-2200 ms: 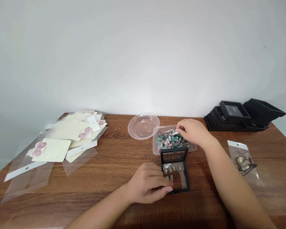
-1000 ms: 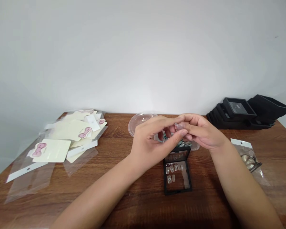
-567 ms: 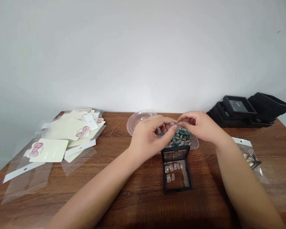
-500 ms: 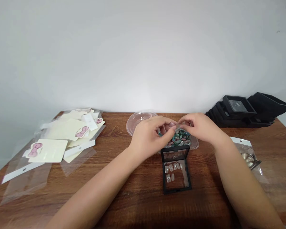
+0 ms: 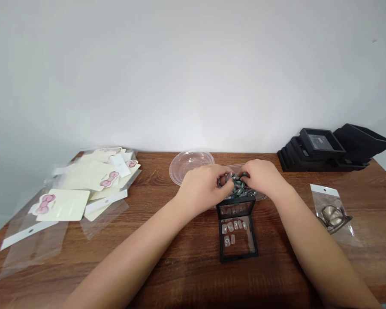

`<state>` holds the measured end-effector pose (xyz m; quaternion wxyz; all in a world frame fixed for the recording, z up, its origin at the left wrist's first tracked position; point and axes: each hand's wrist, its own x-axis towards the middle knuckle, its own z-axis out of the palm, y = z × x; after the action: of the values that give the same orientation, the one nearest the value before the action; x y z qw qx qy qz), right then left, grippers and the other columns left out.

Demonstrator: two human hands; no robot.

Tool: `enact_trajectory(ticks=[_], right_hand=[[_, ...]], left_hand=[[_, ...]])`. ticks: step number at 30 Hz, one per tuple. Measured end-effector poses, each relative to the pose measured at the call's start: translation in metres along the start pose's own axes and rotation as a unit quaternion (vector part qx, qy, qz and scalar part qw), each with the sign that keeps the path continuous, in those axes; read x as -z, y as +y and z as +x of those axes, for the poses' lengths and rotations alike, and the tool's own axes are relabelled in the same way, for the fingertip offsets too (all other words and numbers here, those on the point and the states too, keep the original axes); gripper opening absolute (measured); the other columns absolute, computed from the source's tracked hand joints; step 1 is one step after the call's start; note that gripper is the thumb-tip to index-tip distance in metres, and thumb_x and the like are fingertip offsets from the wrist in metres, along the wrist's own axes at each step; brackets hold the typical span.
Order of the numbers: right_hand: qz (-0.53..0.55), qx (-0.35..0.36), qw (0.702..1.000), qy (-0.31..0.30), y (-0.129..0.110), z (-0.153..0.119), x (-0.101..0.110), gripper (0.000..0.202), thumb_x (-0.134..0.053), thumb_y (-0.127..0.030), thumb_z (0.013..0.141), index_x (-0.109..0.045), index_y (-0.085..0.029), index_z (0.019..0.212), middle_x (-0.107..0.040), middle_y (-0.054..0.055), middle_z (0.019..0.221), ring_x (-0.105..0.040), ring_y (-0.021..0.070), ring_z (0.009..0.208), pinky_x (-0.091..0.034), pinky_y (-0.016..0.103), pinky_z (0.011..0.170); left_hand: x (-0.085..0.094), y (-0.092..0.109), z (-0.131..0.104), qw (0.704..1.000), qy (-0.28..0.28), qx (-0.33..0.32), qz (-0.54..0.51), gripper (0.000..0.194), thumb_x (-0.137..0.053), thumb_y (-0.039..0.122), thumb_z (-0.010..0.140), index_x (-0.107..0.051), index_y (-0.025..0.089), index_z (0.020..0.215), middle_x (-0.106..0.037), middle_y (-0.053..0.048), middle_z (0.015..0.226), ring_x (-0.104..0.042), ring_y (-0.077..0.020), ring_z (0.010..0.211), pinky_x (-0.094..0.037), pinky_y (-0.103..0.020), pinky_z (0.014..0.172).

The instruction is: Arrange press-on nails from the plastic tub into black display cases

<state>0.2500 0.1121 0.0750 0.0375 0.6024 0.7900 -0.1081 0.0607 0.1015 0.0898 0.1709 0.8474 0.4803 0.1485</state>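
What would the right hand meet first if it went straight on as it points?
Most likely the loose fake nails in the clear tub, where the right hand is reaching. Past them, perhaps the left hand; depth is unclear.

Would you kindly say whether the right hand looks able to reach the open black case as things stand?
Probably yes: the open black case lies close to the right hand, and neither hand covers it.

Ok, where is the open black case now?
In the head view, the open black case sits slightly right of center on the wooden table, directly in front of the clear tub.
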Motion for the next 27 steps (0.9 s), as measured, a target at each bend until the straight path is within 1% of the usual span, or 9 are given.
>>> enact_trajectory(ticks=[5,9,11,16,19,22,25,26,27], right_hand=[[-0.022,0.015,1.000,0.007,-0.004,0.000,-0.001,0.023,-0.061,-0.020,0.084,-0.078,-0.025,0.099,-0.076,0.010,0.100,-0.069,0.0269,0.095,-0.046,0.034,0.074],[-0.037,0.021,0.999,0.006,-0.007,0.001,-0.003,0.023,-0.059,-0.017,0.084,-0.077,-0.023,0.097,-0.076,0.011,0.097,-0.069,0.0276,0.093,-0.045,0.034,0.074],[-0.038,0.021,0.999,0.008,-0.008,0.001,-0.004,0.021,-0.058,-0.018,0.085,-0.077,-0.021,0.095,-0.076,0.012,0.095,-0.070,0.0280,0.091,-0.045,0.035,0.073],[-0.015,0.028,0.999,0.016,-0.010,0.003,-0.005,0.020,-0.055,-0.017,0.088,-0.075,-0.018,0.087,-0.075,0.013,0.094,-0.069,0.0277,0.091,-0.043,0.036,0.076],[0.027,0.033,0.999,0.026,-0.008,0.002,-0.004,0.019,-0.055,-0.017,0.089,-0.073,-0.017,0.084,-0.074,0.013,0.092,-0.067,0.0261,0.090,-0.041,0.034,0.074],[0.106,0.042,0.993,0.034,-0.001,-0.001,0.002,0.015,-0.056,-0.020,0.089,-0.071,-0.019,0.089,-0.072,0.007,0.086,-0.062,0.0195,0.078,-0.039,0.030,0.067],[0.202,0.068,0.976,0.034,0.008,-0.008,0.014,0.019,-0.052,-0.030,0.094,-0.068,-0.021,0.097,-0.066,0.001,0.077,-0.055,0.0127,0.067,-0.038,0.026,0.061],[0.237,0.081,0.967,0.039,0.011,-0.010,0.018,0.022,-0.049,-0.034,0.096,-0.066,-0.020,0.098,-0.064,0.000,0.077,-0.054,0.0116,0.066,-0.039,0.025,0.060],[0.287,0.097,0.952,0.049,0.013,-0.013,0.022,0.025,-0.048,-0.038,0.097,-0.065,-0.020,0.098,-0.062,0.000,0.077,-0.052,0.0108,0.065,-0.040,0.025,0.060]], left_hand=[[-0.004,-0.003,0.001,0.999,-0.022,0.012,0.022,0.021,-0.054,0.028,0.080,-0.074,0.022,0.082,-0.069,-0.002,0.067,-0.057,-0.0159,0.058,-0.029,-0.025,0.050],[-0.007,-0.004,0.001,0.999,-0.044,0.017,0.028,0.022,-0.054,0.029,0.080,-0.074,0.022,0.083,-0.068,-0.001,0.066,-0.057,-0.0162,0.057,-0.028,-0.025,0.050],[-0.007,-0.003,0.002,0.998,-0.051,0.018,0.027,0.022,-0.053,0.029,0.080,-0.074,0.022,0.083,-0.069,-0.001,0.067,-0.057,-0.0166,0.058,-0.028,-0.025,0.050],[-0.005,-0.002,0.002,0.998,-0.055,0.019,0.027,0.022,-0.052,0.028,0.080,-0.073,0.022,0.081,-0.068,-0.001,0.067,-0.056,-0.0162,0.058,-0.028,-0.025,0.050],[-0.004,-0.001,0.002,0.998,-0.058,0.017,0.025,0.020,-0.052,0.028,0.080,-0.071,0.021,0.076,-0.067,-0.001,0.066,-0.055,-0.0152,0.056,-0.027,-0.025,0.049],[-0.003,-0.001,0.002,0.998,-0.065,0.017,0.020,0.020,-0.052,0.028,0.080,-0.070,0.021,0.074,-0.068,0.000,0.066,-0.056,-0.0154,0.057,-0.027,-0.025,0.050],[-0.003,-0.001,0.002,0.997,-0.074,0.016,0.018,0.018,-0.053,0.028,0.080,-0.067,0.021,0.070,-0.066,0.000,0.064,-0.054,-0.0148,0.055,-0.027,-0.025,0.050],[-0.003,-0.001,0.002,0.997,-0.078,0.014,0.018,0.018,-0.053,0.028,0.080,-0.066,0.021,0.069,-0.066,0.000,0.063,-0.053,-0.0144,0.054,-0.027,-0.025,0.050],[-0.003,-0.002,0.002,0.997,-0.081,0.011,0.017,0.019,-0.053,0.029,0.080,-0.065,0.020,0.068,-0.065,0.000,0.062,-0.053,-0.0142,0.053,-0.027,-0.025,0.050]])
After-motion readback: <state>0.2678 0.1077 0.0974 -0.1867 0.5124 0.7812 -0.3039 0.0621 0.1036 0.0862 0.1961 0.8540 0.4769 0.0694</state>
